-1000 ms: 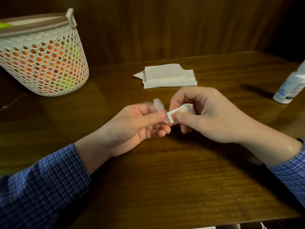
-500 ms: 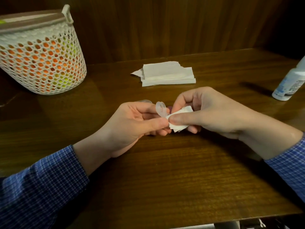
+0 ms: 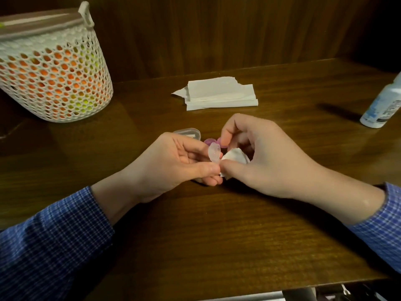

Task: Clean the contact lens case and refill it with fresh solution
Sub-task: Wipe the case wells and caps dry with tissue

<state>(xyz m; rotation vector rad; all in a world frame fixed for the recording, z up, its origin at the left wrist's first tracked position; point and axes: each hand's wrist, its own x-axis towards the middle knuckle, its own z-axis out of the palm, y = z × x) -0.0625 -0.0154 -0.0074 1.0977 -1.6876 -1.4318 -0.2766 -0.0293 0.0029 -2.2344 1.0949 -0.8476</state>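
At the centre of the frame a small translucent contact lens case [image 3: 214,152] is pinched between the thumb and fingers of the left hand [image 3: 173,164], just above the wooden table [image 3: 217,235]. Only one rounded, pale cup of it shows above the thumb; the rest is hidden inside the grip. The right hand [image 3: 260,161] touches it from the right, its thumb and curled fingers gripping a small wad of white tissue [image 3: 235,156] pressed against the case. Most of the wad is buried under the fingers, so its shape is hard to make out.

Just behind the two hands, something pink or purple [image 3: 211,141] peeks out on the table, mostly covered by the right forefinger; I cannot tell what it is. Beside it, to the left, the edge of a clear plastic box [image 3: 187,133] shows above the left hand, its lower part hidden.

Further back, upper centre, lies a stack of folded white tissues [image 3: 219,93]. At the right edge a white bottle [image 3: 383,108] with a blue label is cut off by the frame. In the upper left stands a white perforated basket [image 3: 54,70] with orange and yellow-green showing through its holes, its contents unclear. Both forearms wear blue checked sleeves [image 3: 54,240]. Dark wood panelling [image 3: 217,33] rises behind the table, and the room is dim
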